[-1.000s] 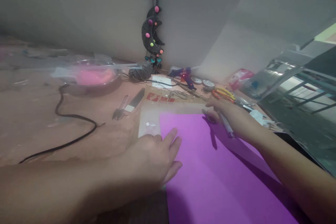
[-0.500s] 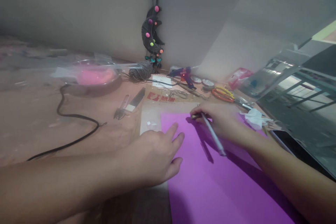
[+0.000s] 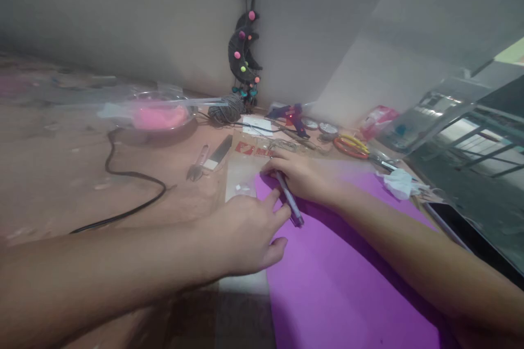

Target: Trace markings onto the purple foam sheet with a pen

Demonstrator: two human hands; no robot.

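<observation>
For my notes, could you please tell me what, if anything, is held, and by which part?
The right hand holds a pen toward its far end; the near end sticks out free.

Cannot see the far end of the pen (image 3: 290, 199) behind the right hand (image 3: 303, 175), trace the purple sheet (image 3: 335, 278) past the bottom edge, or identify the blurred clutter (image 3: 45, 90) at far left.

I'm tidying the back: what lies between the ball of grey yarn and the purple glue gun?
A white rectangular card, crossed by a dark cord, shows there in the head view.
</observation>
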